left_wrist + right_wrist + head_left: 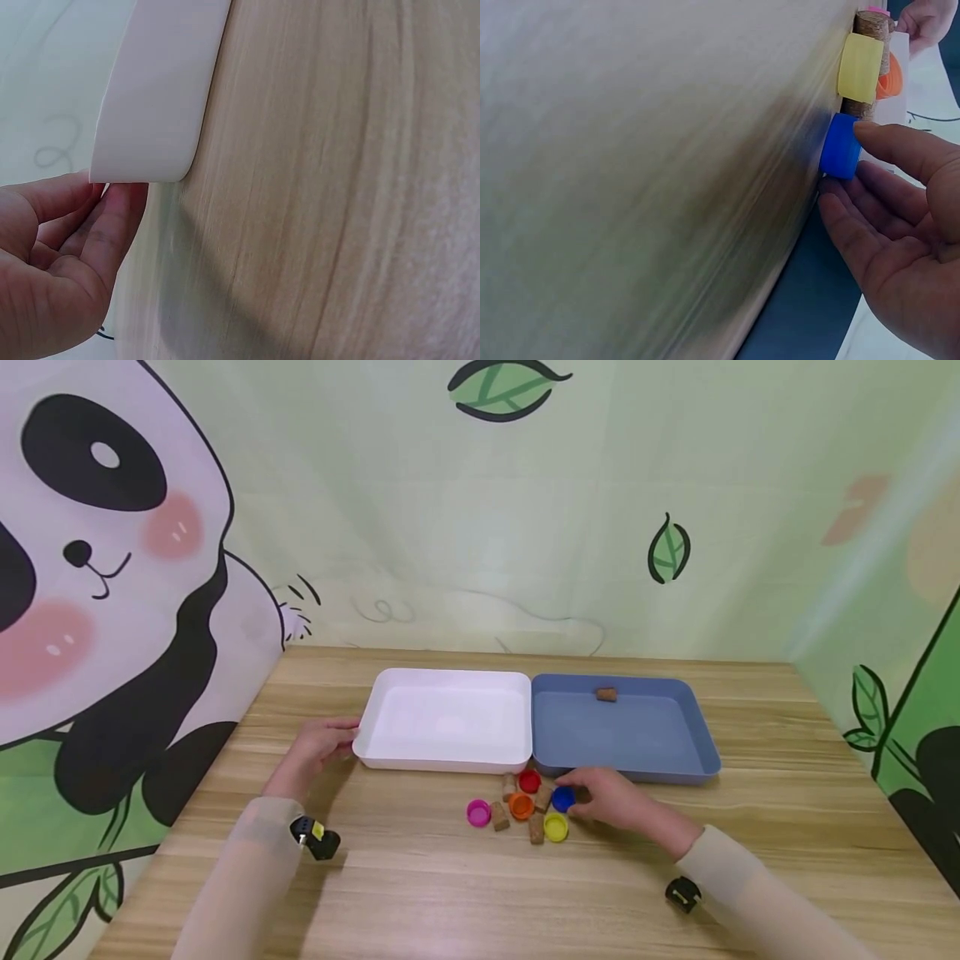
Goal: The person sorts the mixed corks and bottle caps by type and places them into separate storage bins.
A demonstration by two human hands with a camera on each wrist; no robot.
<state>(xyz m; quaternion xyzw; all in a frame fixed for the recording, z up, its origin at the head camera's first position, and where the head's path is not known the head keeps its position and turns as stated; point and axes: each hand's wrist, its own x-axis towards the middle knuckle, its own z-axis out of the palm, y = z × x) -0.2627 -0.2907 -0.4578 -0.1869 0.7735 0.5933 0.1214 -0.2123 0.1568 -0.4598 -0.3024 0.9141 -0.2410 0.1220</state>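
Observation:
At the left end of the white tray [442,762], my left hand [315,747] holds the edge, its thumb at the rim and its fingertips against the outer wall. My right hand [611,797] pinches a blue bottle cap [840,146] between thumb and fingers, low by the tabletop. Beside that cap lie a yellow cap [556,827], an orange cap [522,806], a red cap [529,781] and a pink cap [478,813]. Several brown corks, such as one cork [536,829], lie among them.
A blue-grey tray [622,735] stands against the white tray's right side, with one cork [606,694] near its back wall. Both rest on a wooden table [442,893]. Behind hangs a printed backdrop [360,510] with a panda and leaves.

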